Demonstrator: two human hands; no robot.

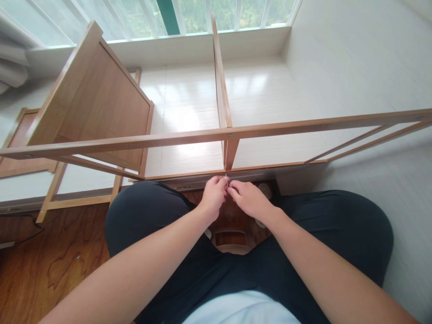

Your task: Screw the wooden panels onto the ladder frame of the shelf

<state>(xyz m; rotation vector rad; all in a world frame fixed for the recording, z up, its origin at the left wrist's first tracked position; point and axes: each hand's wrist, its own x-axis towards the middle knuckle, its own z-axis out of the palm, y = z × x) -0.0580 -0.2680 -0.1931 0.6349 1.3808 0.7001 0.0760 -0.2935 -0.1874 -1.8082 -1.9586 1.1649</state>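
Note:
Between my legs, my left hand (215,194) and my right hand (249,198) meet with bent fingers. Both pinch a thin, light metal rod (227,181), which looks like a hex key; its ends are hard to make out. Just beyond my fingertips stands a wooden frame (175,138) with a long rail running across the view. A screw head (230,135) shows in this rail, where an upright wooden panel (221,85) joins it from behind. The frame's lower rail (270,166) lies close above my hands, at the edge of a pale ledge.
At left, a large wooden panel (101,99) leans at a slant, with another wooden frame (25,130) behind it. The pale ledge (192,103) runs back to a barred window (195,15). A white wall (357,58) closes the right side. A brown stool (231,238) shows beneath me.

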